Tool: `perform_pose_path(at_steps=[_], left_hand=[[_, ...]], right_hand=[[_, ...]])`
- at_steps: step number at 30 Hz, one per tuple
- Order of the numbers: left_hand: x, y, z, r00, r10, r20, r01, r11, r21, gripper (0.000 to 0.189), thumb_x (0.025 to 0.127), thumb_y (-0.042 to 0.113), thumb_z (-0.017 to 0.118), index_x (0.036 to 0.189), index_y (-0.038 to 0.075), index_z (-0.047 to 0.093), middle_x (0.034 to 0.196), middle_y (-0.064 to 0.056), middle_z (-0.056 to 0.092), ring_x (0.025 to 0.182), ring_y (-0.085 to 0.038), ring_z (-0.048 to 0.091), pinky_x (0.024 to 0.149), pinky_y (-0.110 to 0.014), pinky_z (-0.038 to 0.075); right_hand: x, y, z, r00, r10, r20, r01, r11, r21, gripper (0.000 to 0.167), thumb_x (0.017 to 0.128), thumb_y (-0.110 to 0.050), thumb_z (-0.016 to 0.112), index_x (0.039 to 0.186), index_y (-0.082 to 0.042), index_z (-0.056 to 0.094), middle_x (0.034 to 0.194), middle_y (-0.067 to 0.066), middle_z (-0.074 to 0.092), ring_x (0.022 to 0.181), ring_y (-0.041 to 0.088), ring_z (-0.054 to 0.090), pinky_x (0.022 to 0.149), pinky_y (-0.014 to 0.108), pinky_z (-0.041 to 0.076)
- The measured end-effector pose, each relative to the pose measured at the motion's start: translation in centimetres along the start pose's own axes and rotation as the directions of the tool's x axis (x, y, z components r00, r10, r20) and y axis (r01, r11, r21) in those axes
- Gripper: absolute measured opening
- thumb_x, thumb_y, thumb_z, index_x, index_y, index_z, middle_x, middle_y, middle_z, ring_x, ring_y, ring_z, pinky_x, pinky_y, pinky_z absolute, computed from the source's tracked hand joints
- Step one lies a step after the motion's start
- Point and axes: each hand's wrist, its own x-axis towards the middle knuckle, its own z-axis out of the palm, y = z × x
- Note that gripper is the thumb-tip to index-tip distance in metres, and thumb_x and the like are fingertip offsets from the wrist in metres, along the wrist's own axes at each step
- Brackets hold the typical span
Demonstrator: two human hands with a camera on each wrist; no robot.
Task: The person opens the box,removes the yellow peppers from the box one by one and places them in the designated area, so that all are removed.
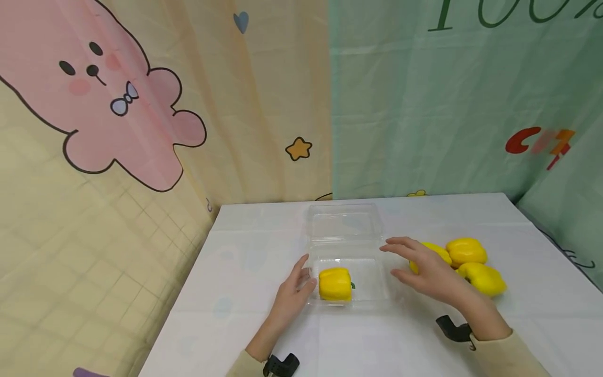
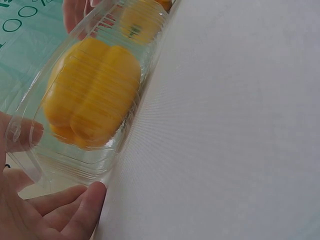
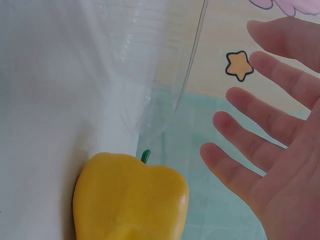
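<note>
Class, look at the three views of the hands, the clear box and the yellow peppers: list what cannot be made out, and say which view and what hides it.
- Head view: the right hand covers part of the nearest loose pepper.
- Left wrist view: the left hand is cut off by the frame edge; the pepper in the box is blurred by the clear box wall.
- Right wrist view: that pepper's base is cut off below.

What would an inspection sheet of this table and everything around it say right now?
Surface: white table.
Job's things: open clear plastic box; one yellow pepper inside; three loose peppers to the right.
Clutter: nothing seen.
Hands: left hand touches the box's left edge; right hand open, fingers spread, beside the box.
Cables: nothing seen.
Surroundings: cartoon bear cloth on the left, green cloth on the right.
</note>
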Motion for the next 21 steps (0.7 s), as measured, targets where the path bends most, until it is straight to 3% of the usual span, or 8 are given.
perform_pose_path(at_steps=[9,21], left_hand=[[0.0,-0.1,0.0,1.000,-0.017,0.001,0.017,1.000,0.017,0.061,0.102,0.035,0.058,0.157,0.038,0.032,0.143,-0.010,0.056,0.132,-0.030,0.052,0.103,-0.055,0.045],[0.1,-0.1,0.0,1.000,-0.003,-0.002,0.003,1.000,0.014,0.061,0.102,0.036,0.058,0.158,0.031,0.033,0.142,-0.012,0.057,0.132,-0.034,0.053,0.103,-0.058,0.044]], right_hand=[[0.5,-0.8,0.8,0.998,0.012,0.063,-0.014,0.999,0.029,0.053,0.090,-0.019,0.078,0.138,-0.027,0.059,0.146,0.005,0.050,0.130,0.031,0.052,0.099,0.054,0.049],[1.8,-2.3,2.4,0.994,-0.029,0.109,0.027,1.000,0.016,0.052,0.091,-0.025,0.077,0.139,-0.033,0.057,0.146,0.001,0.051,0.131,0.025,0.051,0.102,0.050,0.048]])
